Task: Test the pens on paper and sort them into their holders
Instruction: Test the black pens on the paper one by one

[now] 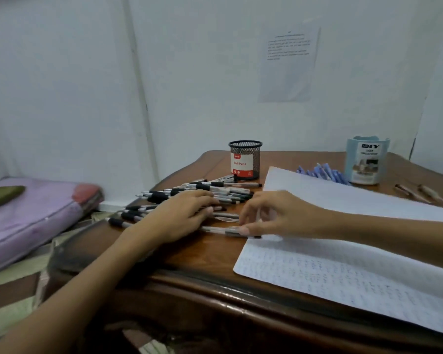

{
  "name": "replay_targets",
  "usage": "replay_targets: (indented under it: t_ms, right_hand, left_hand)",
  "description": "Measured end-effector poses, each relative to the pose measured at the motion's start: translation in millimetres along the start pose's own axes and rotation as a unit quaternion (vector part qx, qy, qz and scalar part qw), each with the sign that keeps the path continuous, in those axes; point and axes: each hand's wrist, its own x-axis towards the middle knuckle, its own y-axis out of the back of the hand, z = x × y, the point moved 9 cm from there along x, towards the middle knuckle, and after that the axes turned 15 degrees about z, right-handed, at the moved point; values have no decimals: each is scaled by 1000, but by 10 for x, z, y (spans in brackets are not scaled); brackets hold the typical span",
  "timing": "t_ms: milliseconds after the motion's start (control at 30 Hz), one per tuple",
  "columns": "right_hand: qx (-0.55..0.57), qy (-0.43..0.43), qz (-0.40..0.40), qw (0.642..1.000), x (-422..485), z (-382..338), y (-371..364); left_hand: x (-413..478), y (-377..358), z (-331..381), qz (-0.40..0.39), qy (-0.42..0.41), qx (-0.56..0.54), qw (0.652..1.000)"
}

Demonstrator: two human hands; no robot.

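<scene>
At a wooden table (202, 254), a person's left hand (179, 217) lies flat, fingers straight, on a spread of black-grip pens (215, 189) before a mesh holder (245, 159), while the right hand (279, 215) (blurred) pinches a single pen (215, 229) at the lined paper (343, 274)'s left edge.

In front of the mesh pen holder (245, 157), the left hand (175, 218) is covering several black-grip pens' (161, 198) middles; the right hand's (284, 215) blurred fingers (251, 212) are leaving their grip unclear.
</scene>
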Motion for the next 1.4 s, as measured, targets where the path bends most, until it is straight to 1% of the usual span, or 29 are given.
replay_targets:
  t_ms: [100,233,300,367,433,467,567,633,667,700,733,833,900,1033,1133,1167,1267,1300,1400]
  right_hand:
    - [14,4,1,1000,15,-25,-107]
    - [98,-26,18,995,24,59,-54]
    - [159,-60,53,984,9,147,53]
    - [237,-92,123,959,-26,262,194]
    - [307,-125,211,919,-75,412,341]
    - [348,-152,254,890,-104,516,400]
    - [452,-244,359,779,-193,834,544]
    - [488,-290,401,719,-249,990,605]
    - [500,-302,416,697,-272,1050,635]
    - [508,-307,425,683,-284,1103,665]
    - [512,-307,429,678,-285,1155,689]
    - [504,-321,415,686,-275,1318,700]
    - [501,-349,380,695,-250,1391,634]
    - [478,-391,304,726,-207,1366,553]
    - [479,-407,244,738,-208,1312,482]
    - [460,-417,229,750,-236,1337,458]
    - [348,-434,181,811,-353,1417,420]
    - [322,-433,169,825,-387,1414,416]
    - [300,-404,178,846,-415,1318,478]
  left_hand:
    - [-45,17,-36,28,2,-21,999]
    - [-53,39,-15,50,7,-38,998]
    - [-60,74,-9,70,14,-63,995]
    - [-57,139,2,108,15,-86,990]
    - [-45,215,43,148,5,-102,984]
    - [-41,245,93,161,-9,-108,981]
    - [-26,261,299,171,-64,-110,977]
    - [0,187,394,148,-72,-123,979]
    - [14,123,433,123,-73,-138,980]
    - [25,50,486,89,-81,-155,981]
    - [22,-25,553,50,-95,-169,980]
    - [-41,-215,701,-56,-125,-184,973]
    - [-91,-281,776,-91,-132,-189,969]
    - [-125,-325,868,-99,-147,-160,971]
    - [-118,-332,866,-98,-147,-128,976]
    - [-117,-332,859,-97,-144,-121,977]
    - [-121,-306,857,-88,-134,-124,979]
    - [-119,-307,864,-88,-131,-130,979]
    - [-113,-343,941,-101,-125,-147,976]
